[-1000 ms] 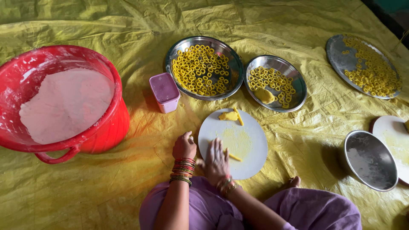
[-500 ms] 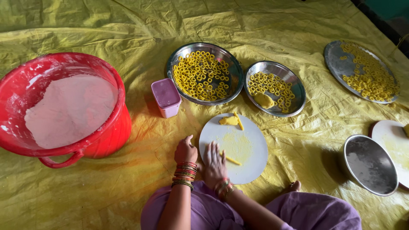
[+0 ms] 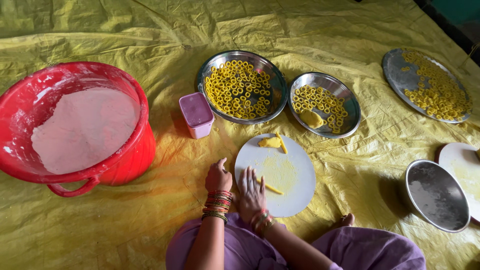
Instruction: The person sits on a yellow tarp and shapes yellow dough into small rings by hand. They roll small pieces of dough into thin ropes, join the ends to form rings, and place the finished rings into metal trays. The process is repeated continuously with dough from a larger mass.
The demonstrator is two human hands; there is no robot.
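Pressing flat, the right hand (image 3: 251, 192) lies fingers spread on the near edge of the round white board (image 3: 295, 165), its palm over one end of a thin yellow dough strip (image 3: 272, 188) that pokes out to the right of the fingers. This grip is open, nothing clasped. The left hand (image 3: 218, 176) rests beside the board's left rim with fingers curled in and thumb up; I cannot tell whether it is truly closed on anything.

The strip looks soft, light and easy to tear, probably a little tacky, so it would be best handled by rolling under a flat palm or by lifting gently at both ends between fingertips, not by pinching its middle. The board's centre carries a dusting of yellow crumbs.

At the board's far edge sit a dough lump (image 3: 270, 142) and a short dough piece, touching each other. Just beyond, a small pink tub (image 3: 196, 114) stands on the yellow sheet (image 3: 100, 30) covering the floor. Behind it a large steel plate (image 3: 242, 86) holds many yellow dough rings, and a smaller steel plate (image 3: 325, 104) holds rings and a dough ball. Far left stands a red bucket (image 3: 75, 125) of pale flour. Right, another ring tray (image 3: 425, 84), an empty steel bowl (image 3: 436, 195), a second white board (image 3: 462, 172).
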